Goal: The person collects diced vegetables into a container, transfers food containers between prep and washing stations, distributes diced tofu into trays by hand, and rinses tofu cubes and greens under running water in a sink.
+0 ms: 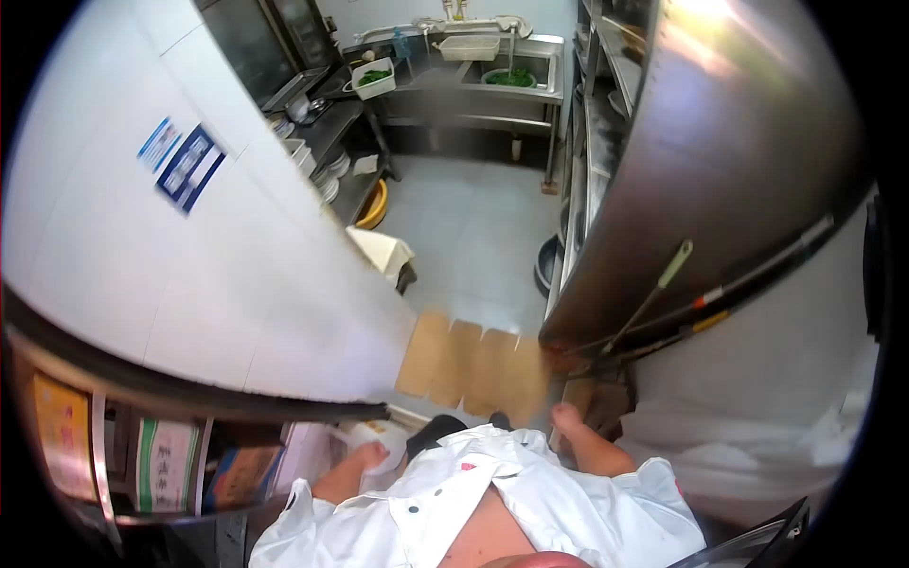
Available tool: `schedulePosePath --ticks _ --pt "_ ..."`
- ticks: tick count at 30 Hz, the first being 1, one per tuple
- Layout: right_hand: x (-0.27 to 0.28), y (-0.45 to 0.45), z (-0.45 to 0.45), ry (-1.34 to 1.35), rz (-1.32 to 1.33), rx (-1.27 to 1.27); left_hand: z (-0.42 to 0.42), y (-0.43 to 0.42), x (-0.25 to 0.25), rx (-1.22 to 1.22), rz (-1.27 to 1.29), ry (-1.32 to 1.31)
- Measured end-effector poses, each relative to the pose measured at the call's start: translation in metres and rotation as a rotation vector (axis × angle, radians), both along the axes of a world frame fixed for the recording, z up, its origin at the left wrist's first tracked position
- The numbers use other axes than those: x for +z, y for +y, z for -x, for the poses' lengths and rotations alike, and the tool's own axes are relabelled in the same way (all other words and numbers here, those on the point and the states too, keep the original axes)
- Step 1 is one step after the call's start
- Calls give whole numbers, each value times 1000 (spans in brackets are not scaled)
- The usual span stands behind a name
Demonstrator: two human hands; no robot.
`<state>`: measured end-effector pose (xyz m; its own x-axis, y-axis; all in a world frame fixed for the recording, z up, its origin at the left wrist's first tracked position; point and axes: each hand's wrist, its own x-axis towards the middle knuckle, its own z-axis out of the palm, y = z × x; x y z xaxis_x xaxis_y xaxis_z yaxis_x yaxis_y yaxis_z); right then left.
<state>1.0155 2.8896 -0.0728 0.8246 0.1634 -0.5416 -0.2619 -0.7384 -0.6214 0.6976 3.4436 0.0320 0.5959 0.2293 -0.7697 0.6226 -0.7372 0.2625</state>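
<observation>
My left hand (372,456) is low at the front left, its fingers curled at a white plastic container (386,434). The container's lower part is hidden and its exact kind is unclear. My right hand (566,417) hangs at the front right with its fingers curled in, and nothing shows in it. It is nearest to the flat brown cardboard pieces (466,364) lying on the floor ahead of me.
White-tiled wall (246,284) on the left, a steel cabinet side (720,161) on the right. Long-handled tools (674,265) lean there. Beyond the cardboard, grey floor (454,218) leads to a sink (544,71) with greens. A yellow basin (376,205) sits under the left bench.
</observation>
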Motion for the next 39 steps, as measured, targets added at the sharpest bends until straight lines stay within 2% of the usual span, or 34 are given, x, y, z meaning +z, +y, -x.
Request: schedulePosePath --ticks 1,2,3,5,8,12,13,14,15,16,17,18,19,20,21,22,23,24,27,29,30,32,34,37,39 --pt "61 45 -45 22 -99 -71 -30 -21 53 62 74 145" --pt "69 84 -87 91 -230 -86 -56 -23 67 77 78 160" --pt "75 121 -138 147 -371 -99 -78 -19 60 71 77 149" --pt "151 194 -222 141 -318 59 -129 0 39 62 78 156" --pt "162 261 -326 29 -417 201 -241 50 -9 -2 85 172" --pt "145 294 -431 141 -370 -37 -429 155 -87 -164 95 85" --pt "117 288 -454 162 -331 -108 -488 186 -107 -201 95 14" --pt "103 280 -478 154 -294 -153 -556 213 -111 -184 87 -77" --pt "130 280 -502 42 -147 -105 -637 229 -70 -43 110 -87" --pt "43 249 -523 -56 -179 -169 -710 249 -33 -104 61 -203" --pt "97 259 -545 20 -2 -231 -784 261 4 -2 33 -312" --pt "72 251 -570 38 8 -359 -850 286 -2 24 22 -441" --pt "102 259 -596 91 37 -423 -914 296 37 32 3 -505" --pt "23 233 -622 130 -234 -623 -969 308 52 132 99 -621" --pt "-48 205 -649 69 -174 -487 -1023 325 56 117 133 -703" --pt "-128 179 -675 -77 -131 -146 -1069 340 57 101 169 -782" --pt "-141 179 -702 -272 -98 152 -1103 349 66 138 174 -778" --pt "-123 186 -736 -129 -58 203 -1136 353 81 177 181 -779" --pt "-93 244 -876 -336 -197 426 -1203 371 83 236 188 -728" --pt "-43 310 -972 -16 -228 180 -1227 394 52 176 84 -632" --pt "-12 355 -1020 280 -364 -289 -1244 404 53 203 71 -639" --pt "49 422 -1112 197 -323 -289 -1280 414 63 269 53 -657" --pt "116 488 -1191 61 -345 -179 -1331 432 86 240 47 -768" --pt "159 560 -1280 -8 -473 -109 -1441 475 102 157 -33 -997" --pt "189 598 -1311 12 -476 -101 -1534 514 97 93 -67 -1056"
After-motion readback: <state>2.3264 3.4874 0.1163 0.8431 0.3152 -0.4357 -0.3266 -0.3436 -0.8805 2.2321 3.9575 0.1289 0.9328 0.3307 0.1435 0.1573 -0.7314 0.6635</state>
